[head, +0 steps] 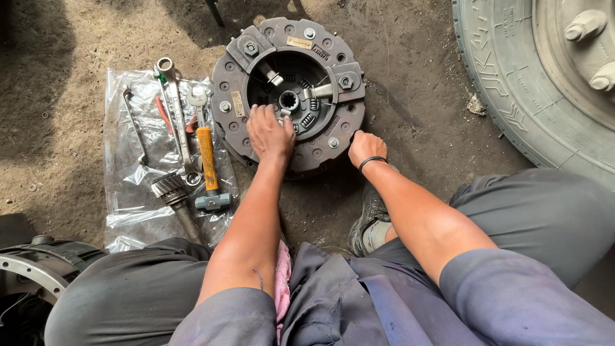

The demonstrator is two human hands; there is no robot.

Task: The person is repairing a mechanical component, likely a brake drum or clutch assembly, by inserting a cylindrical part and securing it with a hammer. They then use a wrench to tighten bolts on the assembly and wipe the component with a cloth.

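Round metal clutch plate lying flat on the dirt floor, right in front of the person's knees. Left hand is on top of it, palm down, fingers curled loosely toward the splined hub in the middle. It's touching the inner parts, but can't tell if it's actually pinching anything. Right hand is closed into a fist w/ knuckles pressed against the plate's lower right rim, not wrapped around anything I can see. Black band on that wrist.

Just left of the plate there's a clear plastic sheet w/ tools laid out: 1 hammer w/ orange handle, approx 3 wrenches, 1 thin bent rod, 1 splined shaft. Something red is half hidden under the wrenches.

1 big truck tire top right, well apart from the plate. 1 dark metal housing at bottom left corner.
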